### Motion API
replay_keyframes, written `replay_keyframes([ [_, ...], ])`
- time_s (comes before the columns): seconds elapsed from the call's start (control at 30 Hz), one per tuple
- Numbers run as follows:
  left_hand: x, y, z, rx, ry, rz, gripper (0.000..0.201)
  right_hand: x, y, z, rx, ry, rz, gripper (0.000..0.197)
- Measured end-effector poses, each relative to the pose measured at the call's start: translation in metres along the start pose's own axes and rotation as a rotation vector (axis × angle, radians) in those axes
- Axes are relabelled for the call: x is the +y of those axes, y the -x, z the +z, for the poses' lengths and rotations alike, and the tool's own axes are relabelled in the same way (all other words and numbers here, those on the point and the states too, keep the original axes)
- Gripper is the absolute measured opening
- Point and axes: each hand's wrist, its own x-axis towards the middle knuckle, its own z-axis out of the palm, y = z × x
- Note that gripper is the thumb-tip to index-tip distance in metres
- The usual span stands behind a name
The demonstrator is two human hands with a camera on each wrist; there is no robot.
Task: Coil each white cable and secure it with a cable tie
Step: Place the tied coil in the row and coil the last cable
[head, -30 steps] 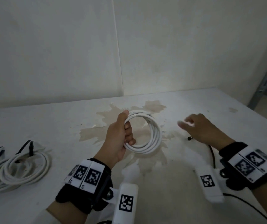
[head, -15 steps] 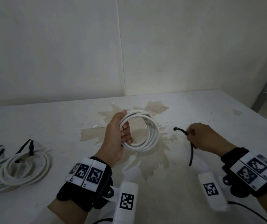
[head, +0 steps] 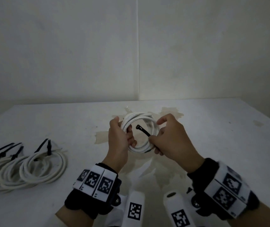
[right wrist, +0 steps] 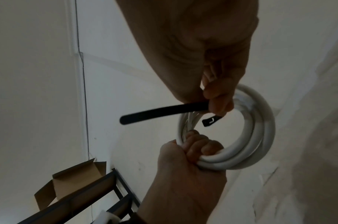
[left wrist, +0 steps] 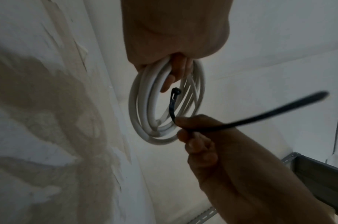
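Observation:
My left hand [head: 121, 136] grips a coiled white cable [head: 140, 116] and holds the coil upright above the stained table [head: 212, 128]. In the left wrist view the coil [left wrist: 143, 106] hangs from the curled fingers [left wrist: 176, 71]. My right hand [head: 170, 138] pinches a black cable tie [head: 143, 131] beside the coil, the tie's head pointing into the coil's opening. From the right wrist view the cable tie [right wrist: 164, 112] runs out of the pinch, its head [right wrist: 211, 121] inside the ring of the coil [right wrist: 260, 136]. The left hand [right wrist: 187, 163] shows there clasped round the coil's lower part.
Several coiled white cables [head: 32, 167] bound with black ties [head: 48, 147] lie in a row at the table's left edge. A metal shelf [right wrist: 87, 197] holding a cardboard box [right wrist: 72, 184] stands off to one side. A wall [head: 131, 46] rises behind the table.
My right hand picked the black cable tie off the table on the right and brought it left to the coil. The left hand kept gripping the coil.

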Motion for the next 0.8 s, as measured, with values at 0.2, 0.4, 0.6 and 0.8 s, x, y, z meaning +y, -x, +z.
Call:
replay_keyframes([
  [0.2,-0.003,0.004,-0.002,-0.043,-0.206,0.123,0.036,-0.005,-0.003,0.019,0.132,-0.048,-0.081,0.037],
  [0.4,-0.001,0.006,-0.004,-0.112,-0.218,0.183,0.024,-0.004,0.002,0.023,0.188,-0.241,-0.112,0.044],
  [0.6,0.001,0.009,-0.003,-0.138,-0.289,0.225,0.027,-0.005,0.003,0.021,0.132,-0.476,-0.071,0.043],
  [0.8,0.005,0.009,-0.005,-0.155,-0.314,0.249,0.049,-0.002,0.007,0.01,-0.051,-0.594,-0.101,0.02],
])
